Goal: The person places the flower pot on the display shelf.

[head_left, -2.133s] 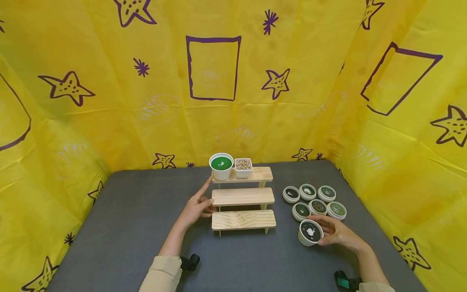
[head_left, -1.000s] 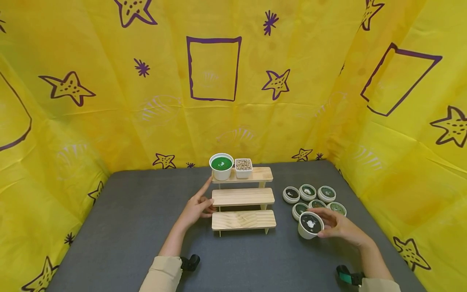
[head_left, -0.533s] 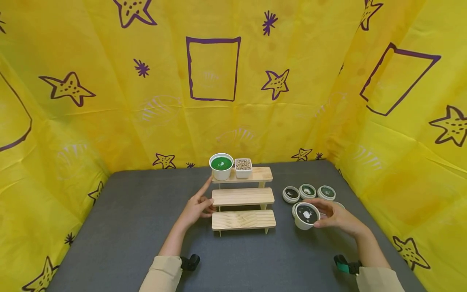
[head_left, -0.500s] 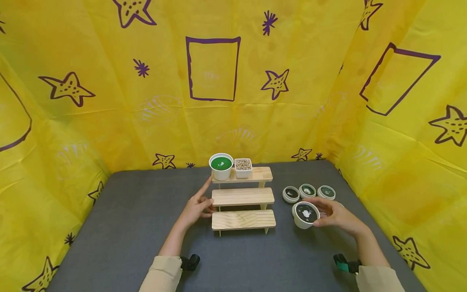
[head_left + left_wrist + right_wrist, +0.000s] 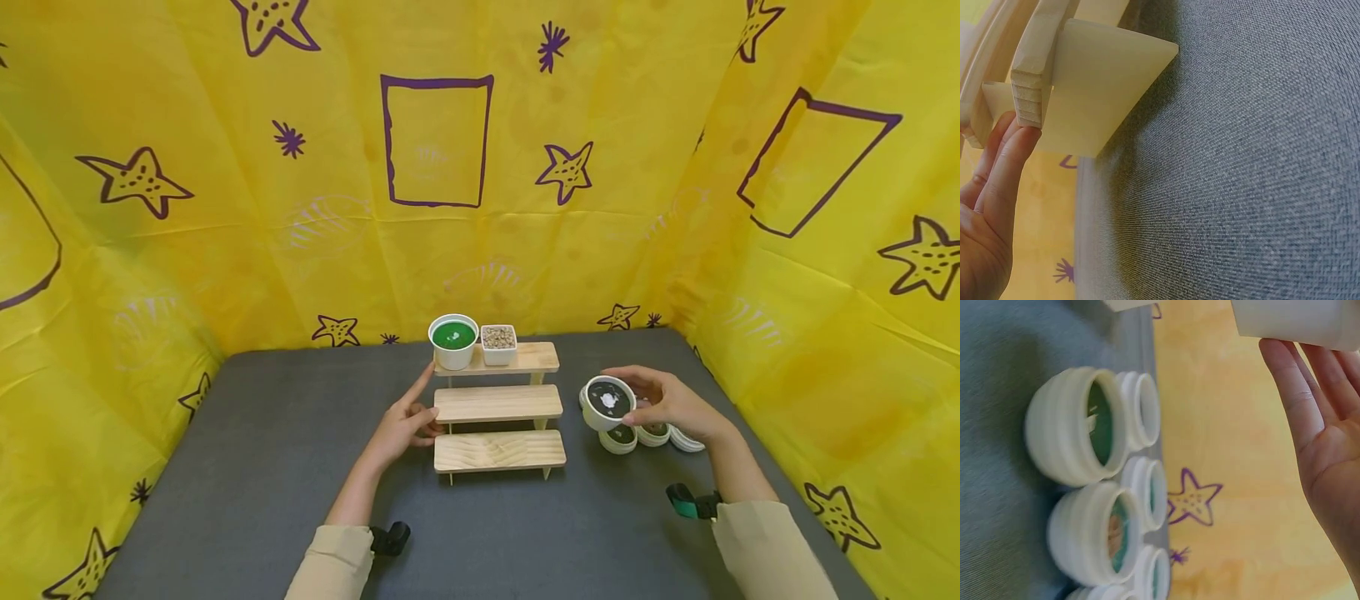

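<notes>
Pale grained wood makes up a three-tier rack (image 5: 497,403) in the head view, a person's left hand (image 5: 399,429) touching its 9 o'clock end, index finger (image 5: 422,385) extended. On its top tier, a round white bowl (image 5: 455,359) of glossy green sits at 11 o'clock, a square white dish (image 5: 498,358) of beige granules at 12. At the rack's 3 o'clock, the right hand (image 5: 671,406) pinches a white cup (image 5: 598,420) of dark, white-flecked filling above jars (image 5: 617,448) on the grey worktop (image 5: 285,450).

In the left wrist view, straight fingers (image 5: 1005,172) meet a squared plank end (image 5: 1027,103) near 10 o'clock.

In the right wrist view, fingertips (image 5: 1277,361) touch the smooth cup between 1 and 2 o'clock; rounded, ribbed jars cluster at 8 before yellow cloth (image 5: 1241,506).
</notes>
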A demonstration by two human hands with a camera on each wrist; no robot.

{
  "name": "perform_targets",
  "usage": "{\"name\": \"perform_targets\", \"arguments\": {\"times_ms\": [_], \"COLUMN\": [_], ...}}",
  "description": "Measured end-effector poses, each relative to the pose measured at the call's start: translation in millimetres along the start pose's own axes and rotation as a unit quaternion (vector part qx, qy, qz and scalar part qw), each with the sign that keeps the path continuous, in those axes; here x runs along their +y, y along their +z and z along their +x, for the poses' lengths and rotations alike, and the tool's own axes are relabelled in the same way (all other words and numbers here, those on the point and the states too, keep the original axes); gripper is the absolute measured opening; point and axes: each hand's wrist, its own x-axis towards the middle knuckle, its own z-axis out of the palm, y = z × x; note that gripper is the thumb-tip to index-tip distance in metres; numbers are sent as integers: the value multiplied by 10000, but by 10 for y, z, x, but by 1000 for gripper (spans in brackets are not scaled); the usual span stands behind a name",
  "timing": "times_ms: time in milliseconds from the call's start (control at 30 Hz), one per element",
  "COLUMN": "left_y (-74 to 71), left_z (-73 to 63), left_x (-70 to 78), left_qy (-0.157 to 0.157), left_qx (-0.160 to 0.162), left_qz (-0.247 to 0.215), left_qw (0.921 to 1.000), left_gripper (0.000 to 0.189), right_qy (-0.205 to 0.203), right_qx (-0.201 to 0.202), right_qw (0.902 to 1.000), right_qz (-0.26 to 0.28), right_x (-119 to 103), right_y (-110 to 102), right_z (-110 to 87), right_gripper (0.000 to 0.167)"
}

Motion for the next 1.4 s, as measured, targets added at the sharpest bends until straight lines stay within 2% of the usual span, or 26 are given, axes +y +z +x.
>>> {"name": "perform_targets", "arguments": {"times_ms": [167,367,500,667,933,1067,1200,1400], "left_y": [-1,-3,-7,-16,-17,-16,-15,-12], "left_z": [0,0,-11,1,145,165,146,38], "left_x": [-7,-10,12,3,-270,-318,-279,-58], "left_qy": [24,29,34,24,29,37,-10,-10], "left_qx": [-1,5,16,13,87,133,83,6], "left_qz": [-14,-10,11,24,41,109,26,-22], "left_qw": [10000,10000,10000,10000,9999,9998,10000,10000], "left_gripper": [72,72,72,72,73,73,73,72], "right_qy": [118,114,45,162,401,421,457,565], "right_qx": [64,118,177,358,627,658,730,874], "right_qw": [9998,9995,9996,9992,9970,9969,9962,9944], "right_qz": [-122,-273,-215,-20,-195,-98,-102,-204], "right_x": [-123,-172,-211,-297,-362,-355,-370,-396], "right_y": [-23,-41,-44,-25,21,43,64,93], "right_z": [160,317,411,547,725,800,871,987], "right_gripper": [63,62,62,63,63,64,63,63]}}
